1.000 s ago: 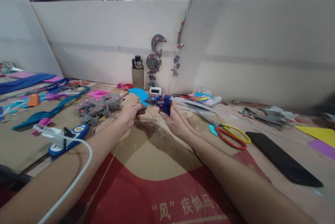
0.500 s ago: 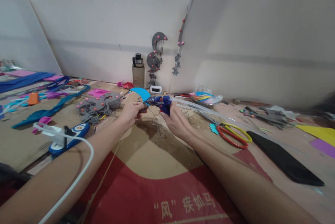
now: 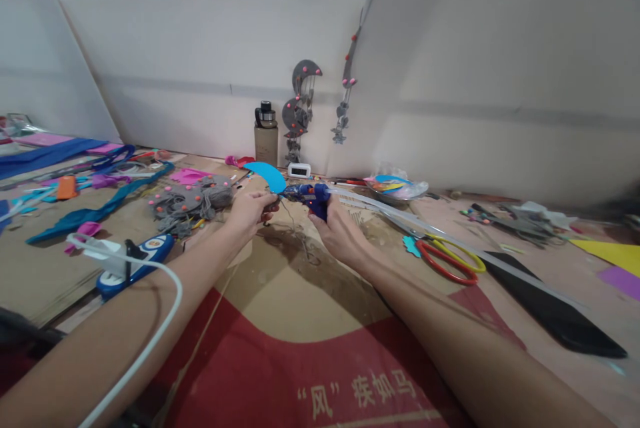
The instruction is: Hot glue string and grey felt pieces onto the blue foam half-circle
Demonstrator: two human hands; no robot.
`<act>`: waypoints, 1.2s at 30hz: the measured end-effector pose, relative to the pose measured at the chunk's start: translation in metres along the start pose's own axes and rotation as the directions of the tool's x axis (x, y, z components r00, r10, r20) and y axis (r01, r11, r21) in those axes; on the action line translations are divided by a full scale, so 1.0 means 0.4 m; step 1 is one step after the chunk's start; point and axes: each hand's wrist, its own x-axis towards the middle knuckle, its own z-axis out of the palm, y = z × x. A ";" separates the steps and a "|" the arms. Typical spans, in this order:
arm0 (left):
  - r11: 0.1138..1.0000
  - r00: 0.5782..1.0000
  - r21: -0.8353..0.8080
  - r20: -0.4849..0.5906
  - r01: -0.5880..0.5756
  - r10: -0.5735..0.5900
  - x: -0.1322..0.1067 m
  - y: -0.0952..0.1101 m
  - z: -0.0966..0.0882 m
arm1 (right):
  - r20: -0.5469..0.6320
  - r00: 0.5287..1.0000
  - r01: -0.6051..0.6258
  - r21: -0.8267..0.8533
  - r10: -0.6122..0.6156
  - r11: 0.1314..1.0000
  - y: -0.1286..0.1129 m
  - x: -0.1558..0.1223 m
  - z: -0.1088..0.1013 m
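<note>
My right hand [image 3: 336, 231] is wrapped around a small blue glue gun [image 3: 309, 195] with a red light on its side. A long clear glue stick [image 3: 450, 241] trails from the gun's back toward the right. The gun's nozzle points left at a blue crescent-shaped foam piece [image 3: 266, 175]. My left hand [image 3: 251, 211] pinches that crescent at its lower end, fingers closed. Both hands hover over brown cardboard [image 3: 285, 288] with a red printed band.
Red-and-yellow scissors [image 3: 445, 258] lie right of my hands, with a black phone [image 3: 555, 311] beyond. Grey felt pieces with pink dots [image 3: 193, 200] are on the left, plus a blue-white power strip [image 3: 133, 261]. A bottle [image 3: 265, 135] and hanging grey moons [image 3: 300, 101] stand against the white wall.
The crescent and glue gun have stayed together between my hands. The long clear glue stick behind the gun now shows stretched far to the right. The view has shifted slightly.
</note>
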 end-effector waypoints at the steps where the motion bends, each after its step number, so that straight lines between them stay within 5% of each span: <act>1: 1.000 1.000 -0.003 0.000 -0.001 0.001 0.000 0.000 -0.001 | -0.003 1.000 0.001 0.009 -0.001 1.000 0.001 0.000 0.000; 17: 0.998 1.000 -0.061 -0.026 0.002 -0.003 0.000 0.018 0.000 | -0.040 0.999 -0.002 0.118 0.007 0.993 0.018 0.001 0.005; 23: 0.999 1.000 -0.046 0.013 -0.016 0.016 -0.001 0.019 0.000 | 0.122 0.945 -0.326 0.423 0.304 0.845 0.069 0.040 0.004; 25: 0.999 0.999 -0.012 0.009 -0.045 0.045 -0.003 0.017 0.003 | 0.158 0.912 -0.411 0.347 0.379 0.843 0.100 0.057 -0.011; 28: 0.991 0.994 0.074 -0.008 -0.110 0.111 -0.006 0.013 0.008 | 0.093 0.875 -0.470 -0.072 0.475 0.880 0.138 0.066 -0.040; 32: 0.950 0.969 0.191 0.033 -0.246 0.245 -0.016 0.016 0.012 | -0.156 0.949 -0.317 -0.476 0.275 0.821 0.125 0.041 -0.058; 34: 0.903 0.942 0.270 0.062 -0.333 0.329 -0.027 0.022 0.015 | -0.223 0.965 -0.219 -0.412 0.135 0.884 0.086 0.031 -0.040; 36: 0.845 0.911 0.349 0.082 -0.406 0.404 -0.040 0.030 0.020 | -0.193 0.980 -0.084 -0.153 0.053 0.985 0.038 0.032 -0.003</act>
